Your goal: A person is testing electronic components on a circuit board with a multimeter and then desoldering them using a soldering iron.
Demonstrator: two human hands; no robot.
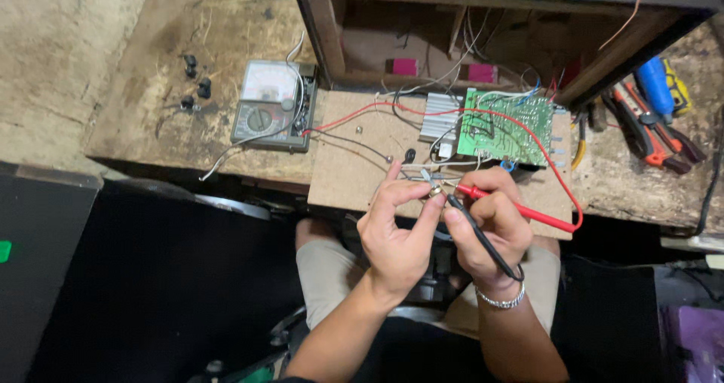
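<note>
step: we're probing — left hand pinches small part at bench front edge | right hand grips red probe and black probe on it | next: read meter at 10 o'clock — tips steady

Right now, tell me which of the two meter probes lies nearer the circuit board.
The red probe, held in the right hand. It lies on the side toward the green circuit board; the black probe runs back toward the wrist.
</note>
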